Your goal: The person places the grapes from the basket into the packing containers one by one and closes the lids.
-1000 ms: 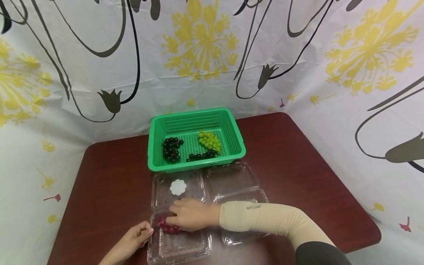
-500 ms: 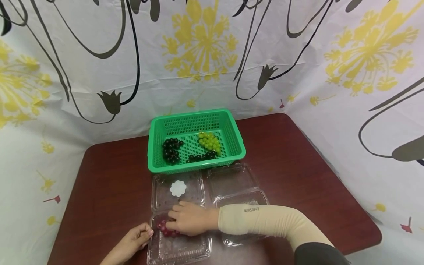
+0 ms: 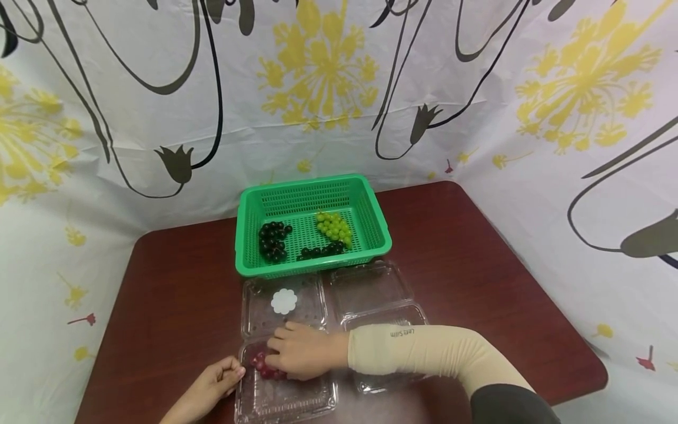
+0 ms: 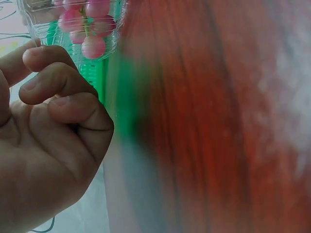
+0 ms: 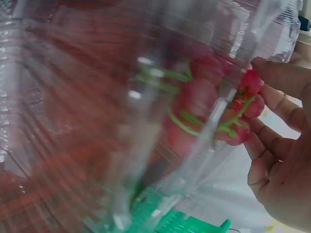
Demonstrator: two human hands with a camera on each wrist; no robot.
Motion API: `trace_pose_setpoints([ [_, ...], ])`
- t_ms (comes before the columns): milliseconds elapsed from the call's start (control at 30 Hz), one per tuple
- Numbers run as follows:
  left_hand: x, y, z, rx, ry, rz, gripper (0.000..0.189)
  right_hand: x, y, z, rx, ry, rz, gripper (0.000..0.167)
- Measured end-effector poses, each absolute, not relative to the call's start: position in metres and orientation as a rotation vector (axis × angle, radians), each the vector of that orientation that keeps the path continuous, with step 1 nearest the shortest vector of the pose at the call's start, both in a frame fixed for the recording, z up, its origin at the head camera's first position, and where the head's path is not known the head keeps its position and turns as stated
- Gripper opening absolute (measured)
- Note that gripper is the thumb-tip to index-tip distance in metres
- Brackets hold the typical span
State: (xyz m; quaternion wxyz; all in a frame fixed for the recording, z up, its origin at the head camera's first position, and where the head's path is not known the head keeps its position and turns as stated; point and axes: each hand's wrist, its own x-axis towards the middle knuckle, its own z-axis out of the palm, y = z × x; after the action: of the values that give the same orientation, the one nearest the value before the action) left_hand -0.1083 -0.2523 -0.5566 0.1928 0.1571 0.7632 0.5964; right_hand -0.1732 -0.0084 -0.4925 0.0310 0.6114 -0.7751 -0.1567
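In the head view, a bunch of red grapes [image 3: 265, 366] lies in the lower tray of a clear plastic clamshell box [image 3: 288, 406] that stands with its lid laid back. My right hand [image 3: 304, 351] reaches over the tray and holds the bunch, hiding part of it. Thumb and fingers around the red grapes [image 5: 251, 82] show in the right wrist view, where green stems also appear. My left hand [image 3: 218, 380] pinches the left rim of the box. The left wrist view shows this left hand [image 4: 63, 111] with its other fingers curled, beside the box wall [image 4: 114, 41].
A green basket [image 3: 312, 269] stands behind the boxes, with dark grapes [image 3: 272, 241] and green grapes [image 3: 335, 228] inside. A white scalloped label [image 3: 284, 301] sits on the box lid. A second clear box [image 3: 371, 288] lies open to the right, partly under my right forearm.
My right hand has shifted slightly toward the front of the tray, and the red grapes moved a little with it. The left hand keeps its place on the rim.
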Motion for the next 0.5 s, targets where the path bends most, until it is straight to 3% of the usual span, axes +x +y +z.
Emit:
trace_pose_setpoints([
  [500, -0.105, -0.251, -0.552, 0.342, 2.198, 1.600, 0.021, -0.180, -0.019, -0.434, 1.896, -2.462, -0.519, 0.040],
])
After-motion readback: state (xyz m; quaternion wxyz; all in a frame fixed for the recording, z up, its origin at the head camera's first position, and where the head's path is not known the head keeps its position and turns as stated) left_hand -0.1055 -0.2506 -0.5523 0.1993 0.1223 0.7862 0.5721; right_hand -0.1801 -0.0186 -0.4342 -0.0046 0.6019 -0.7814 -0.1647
